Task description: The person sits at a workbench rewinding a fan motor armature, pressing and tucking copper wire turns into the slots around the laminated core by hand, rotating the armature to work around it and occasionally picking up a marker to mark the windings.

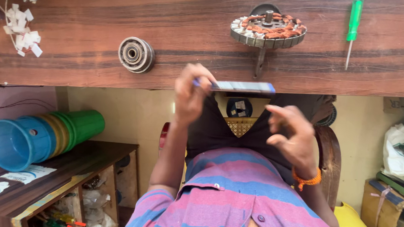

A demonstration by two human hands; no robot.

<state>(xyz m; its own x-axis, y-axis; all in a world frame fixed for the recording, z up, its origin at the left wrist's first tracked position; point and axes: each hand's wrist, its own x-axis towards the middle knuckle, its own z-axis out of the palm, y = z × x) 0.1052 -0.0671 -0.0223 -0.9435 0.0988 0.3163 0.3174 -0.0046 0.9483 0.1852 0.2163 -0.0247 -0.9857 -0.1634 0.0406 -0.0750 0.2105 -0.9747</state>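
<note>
My left hand (190, 95) is raised at the front edge of the wooden workbench (77, 62) and grips one end of a thin flat object with blue edges (244, 86), held level and seen edge-on. My right hand (291, 141), with an orange thread on the wrist, hovers lower right of it over my lap, fingers curled apart and holding nothing. On the bench just beyond stands a round motor stator with copper windings (268, 31). A round metal bearing part (136, 55) lies to its left.
A green-handled screwdriver (353, 25) lies at the bench's far right, and white paper scraps (21, 30) at its far left. Stacked blue, yellow and green plastic buckets (37, 136) lie on a low shelf to my left. Sacks and boxes (396, 181) stand to my right.
</note>
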